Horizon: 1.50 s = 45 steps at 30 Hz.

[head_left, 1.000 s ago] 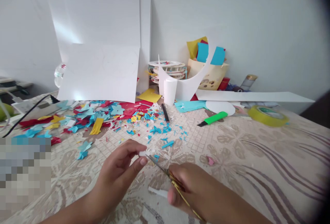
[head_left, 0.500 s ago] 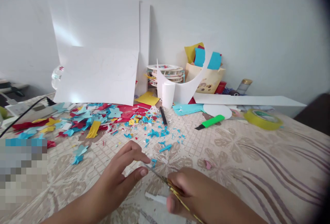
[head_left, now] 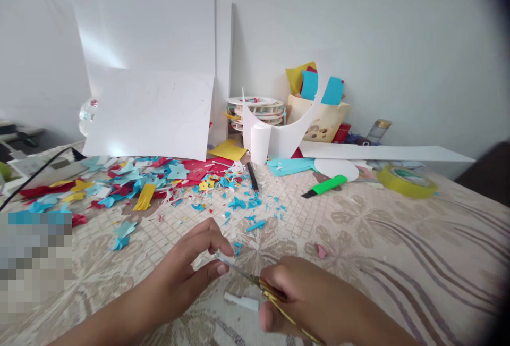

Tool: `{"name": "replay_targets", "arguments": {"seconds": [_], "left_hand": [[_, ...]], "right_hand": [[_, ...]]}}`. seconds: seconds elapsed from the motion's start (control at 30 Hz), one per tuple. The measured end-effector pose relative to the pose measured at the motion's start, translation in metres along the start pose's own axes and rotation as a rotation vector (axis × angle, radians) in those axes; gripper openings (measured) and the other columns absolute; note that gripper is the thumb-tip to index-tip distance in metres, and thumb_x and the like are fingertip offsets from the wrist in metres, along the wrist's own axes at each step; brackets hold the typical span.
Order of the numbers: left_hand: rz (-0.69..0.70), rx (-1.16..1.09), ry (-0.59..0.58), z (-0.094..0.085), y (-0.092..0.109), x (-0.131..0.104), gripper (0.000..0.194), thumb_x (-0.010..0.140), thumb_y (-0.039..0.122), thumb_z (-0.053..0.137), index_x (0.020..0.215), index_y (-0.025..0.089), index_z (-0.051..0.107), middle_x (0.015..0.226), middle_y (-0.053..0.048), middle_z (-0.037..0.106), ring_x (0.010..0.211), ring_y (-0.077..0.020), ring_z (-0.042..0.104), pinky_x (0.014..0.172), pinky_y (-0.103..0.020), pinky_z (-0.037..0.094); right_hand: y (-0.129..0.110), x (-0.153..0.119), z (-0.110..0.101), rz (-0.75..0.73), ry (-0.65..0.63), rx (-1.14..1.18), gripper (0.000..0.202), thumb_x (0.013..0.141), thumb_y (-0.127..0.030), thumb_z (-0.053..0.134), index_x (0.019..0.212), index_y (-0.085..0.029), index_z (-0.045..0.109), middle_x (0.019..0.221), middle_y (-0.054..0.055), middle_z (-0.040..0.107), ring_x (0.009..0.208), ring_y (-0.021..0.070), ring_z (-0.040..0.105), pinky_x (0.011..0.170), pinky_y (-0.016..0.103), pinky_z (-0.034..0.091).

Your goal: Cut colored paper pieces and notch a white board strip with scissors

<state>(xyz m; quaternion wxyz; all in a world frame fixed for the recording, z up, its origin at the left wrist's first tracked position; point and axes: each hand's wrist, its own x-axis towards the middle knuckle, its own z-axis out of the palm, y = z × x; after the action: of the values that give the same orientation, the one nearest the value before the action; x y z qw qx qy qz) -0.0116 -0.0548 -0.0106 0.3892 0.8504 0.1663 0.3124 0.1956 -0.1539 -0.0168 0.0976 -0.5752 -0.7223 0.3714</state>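
Observation:
Gold-handled scissors (head_left: 258, 281) are gripped in my right hand (head_left: 306, 293), with the thumb and fingers through the handles and the blades pointing up and left. The blade tips reach between the thumb and forefinger of my left hand (head_left: 187, 269). There my left fingers pinch a small piece of white paper (head_left: 220, 257), mostly hidden by the fingers. Below the blades, a narrow white paper strip (head_left: 241, 302) lies on the patterned tablecloth (head_left: 350, 303). Small blue paper scraps (head_left: 238, 248) lie just beyond my left fingertips.
Heaped colored paper flowers (head_left: 131, 176) cover the left side. Farther back are a black pen (head_left: 252, 177), a green cutter (head_left: 326, 186), yellow tape (head_left: 408, 182) and a rolled white paper (head_left: 260, 144). White boards (head_left: 151, 112) lean on the wall beside a paper-filled container (head_left: 319, 120).
Both hands stay in nearly the same place. The scissors have shifted slightly, and a little more of the white paper shows between my left fingers.

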Motion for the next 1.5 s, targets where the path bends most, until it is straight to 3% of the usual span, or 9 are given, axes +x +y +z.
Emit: {"name": "replay_targets", "arguments": {"seconds": [0.3, 0.67, 0.9, 1.23, 1.5], "left_hand": [[-0.019, 0.009, -0.047, -0.004, 0.000, 0.001, 0.012, 0.081, 0.016, 0.048, 0.087, 0.023, 0.055, 0.076, -0.001, 0.048, 0.071, -0.0148, 0.047, 0.065, -0.025, 0.038], [-0.013, 0.001, -0.010, 0.001, -0.002, 0.000, 0.008, 0.082, 0.019, 0.048, 0.085, 0.022, 0.055, 0.075, 0.000, 0.048, 0.070, -0.0147, 0.047, 0.065, -0.026, 0.037], [-0.041, 0.003, 0.004, 0.001, 0.001, 0.000, 0.007, 0.082, 0.024, 0.047, 0.081, 0.022, 0.054, 0.076, -0.001, 0.049, 0.071, -0.0157, 0.047, 0.066, -0.027, 0.037], [-0.055, -0.035, 0.010, 0.002, -0.001, 0.000, 0.007, 0.082, 0.025, 0.047, 0.079, 0.021, 0.052, 0.075, -0.001, 0.049, 0.071, -0.0153, 0.048, 0.066, -0.026, 0.039], [-0.070, -0.148, -0.005, 0.002, -0.004, 0.000, 0.008, 0.081, 0.017, 0.051, 0.082, 0.021, 0.058, 0.076, -0.002, 0.059, 0.073, -0.0152, 0.056, 0.069, -0.027, 0.042]], "right_hand": [[-0.006, 0.001, -0.003, -0.020, 0.036, -0.030, 0.037, 0.077, -0.050, 0.052, 0.064, -0.016, 0.054, 0.053, -0.006, 0.041, 0.047, 0.0065, 0.032, 0.041, 0.019, 0.018], [0.001, 0.000, 0.000, 0.020, -0.041, 0.105, 0.019, 0.081, -0.029, 0.048, 0.079, -0.020, 0.066, 0.057, -0.005, 0.051, 0.047, 0.0072, 0.041, 0.040, 0.016, 0.027], [-0.011, 0.001, -0.005, 0.022, -0.015, 0.118, 0.030, 0.078, -0.044, 0.053, 0.074, -0.019, 0.067, 0.051, -0.006, 0.046, 0.045, 0.0067, 0.040, 0.039, 0.016, 0.024], [-0.010, 0.004, -0.004, -0.008, 0.019, 0.111, 0.030, 0.078, -0.046, 0.052, 0.075, -0.022, 0.071, 0.047, -0.006, 0.045, 0.043, 0.0058, 0.038, 0.039, 0.016, 0.024], [-0.010, 0.005, -0.004, -0.044, 0.046, 0.095, 0.026, 0.079, -0.044, 0.053, 0.078, -0.026, 0.072, 0.048, -0.006, 0.046, 0.044, 0.0062, 0.041, 0.042, 0.016, 0.025]]}}
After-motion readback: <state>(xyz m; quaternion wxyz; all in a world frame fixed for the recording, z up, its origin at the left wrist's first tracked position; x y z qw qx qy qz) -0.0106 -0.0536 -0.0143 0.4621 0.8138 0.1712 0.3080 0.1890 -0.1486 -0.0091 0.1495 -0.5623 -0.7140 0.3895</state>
